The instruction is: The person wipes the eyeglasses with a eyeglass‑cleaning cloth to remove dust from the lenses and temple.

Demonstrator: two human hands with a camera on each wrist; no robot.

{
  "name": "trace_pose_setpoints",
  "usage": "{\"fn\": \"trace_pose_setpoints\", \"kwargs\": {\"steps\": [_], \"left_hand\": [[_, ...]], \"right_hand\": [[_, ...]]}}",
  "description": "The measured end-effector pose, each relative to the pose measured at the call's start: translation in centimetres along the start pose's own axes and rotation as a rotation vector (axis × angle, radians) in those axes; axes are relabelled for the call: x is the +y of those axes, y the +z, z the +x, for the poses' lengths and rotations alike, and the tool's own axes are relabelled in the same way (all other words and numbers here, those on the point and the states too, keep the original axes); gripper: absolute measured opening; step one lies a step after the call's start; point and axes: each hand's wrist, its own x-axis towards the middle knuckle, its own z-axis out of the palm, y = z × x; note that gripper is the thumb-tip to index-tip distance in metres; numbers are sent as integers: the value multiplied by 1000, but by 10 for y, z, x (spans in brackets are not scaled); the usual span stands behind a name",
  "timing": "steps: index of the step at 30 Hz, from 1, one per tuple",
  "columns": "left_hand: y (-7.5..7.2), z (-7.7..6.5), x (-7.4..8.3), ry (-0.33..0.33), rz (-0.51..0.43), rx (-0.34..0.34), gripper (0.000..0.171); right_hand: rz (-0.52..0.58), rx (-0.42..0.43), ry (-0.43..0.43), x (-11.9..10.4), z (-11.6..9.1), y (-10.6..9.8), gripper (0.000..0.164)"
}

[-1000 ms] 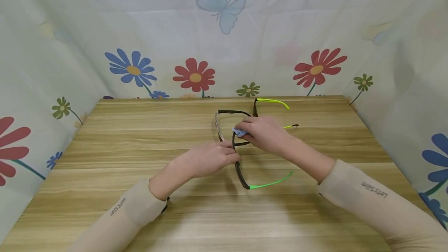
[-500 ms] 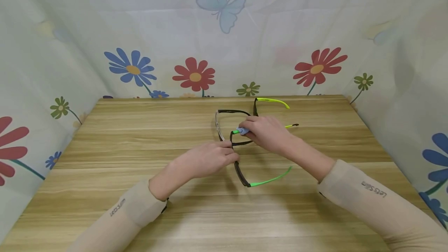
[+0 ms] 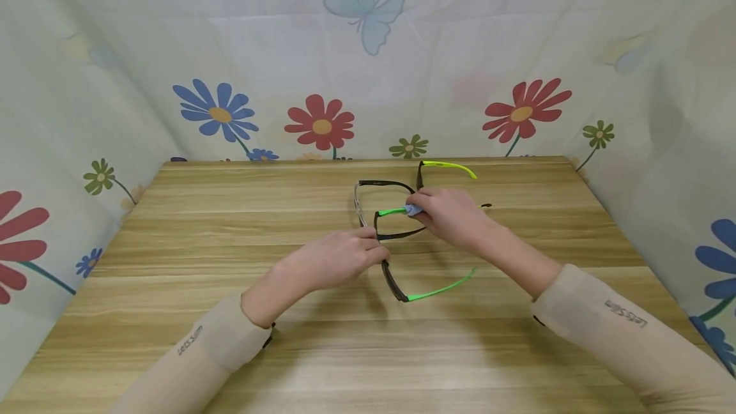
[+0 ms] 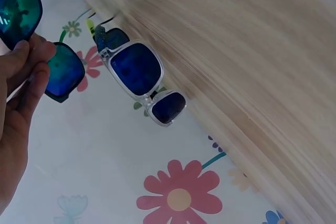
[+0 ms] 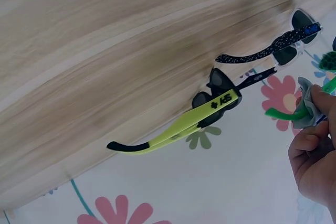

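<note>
Sunglasses with a dark frame and green temples (image 3: pixel 394 282) are held above the table, blue-green mirrored lenses (image 4: pixel 64 72) showing in the left wrist view. My left hand (image 3: pixel 339 259) grips them near the bridge, between the two lenses. With thumb and fingers, my right hand (image 3: pixel 451 216) pinches a light blue cloth (image 3: pixel 413 209) folded round the far green temple. In the right wrist view the cloth (image 5: pixel 306 103) wraps that temple, whose tip (image 5: pixel 278 114) sticks out past it. The near temple hangs free. My left fingertips are partly hidden in the head view.
Clear-framed sunglasses with dark speckled temples (image 3: pixel 358 204) lie just beyond the held pair. Behind them to the right are black sunglasses with yellow temples (image 3: pixel 448 165). A flower-printed curtain (image 3: pixel 230 43) encloses the wood-grain table (image 3: pixel 241 209) at the back and sides.
My right hand has slid the cloth rightward along the far green temple, baring more of it near the hinge. The held sunglasses have shifted slightly up and left; the other pairs stay put.
</note>
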Motion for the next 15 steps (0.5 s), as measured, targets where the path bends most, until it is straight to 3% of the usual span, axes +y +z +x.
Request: {"fn": "trace_pose_setpoints", "kwargs": {"steps": [7, 15], "left_hand": [[-1, -3, -5, -14, -22, 37, 21], [-3, -7, -10, -16, -48, 79, 20]], "right_hand": [[6, 10, 71, 12, -5, -3, 20], [9, 29, 108, 25, -13, 1, 7]]}}
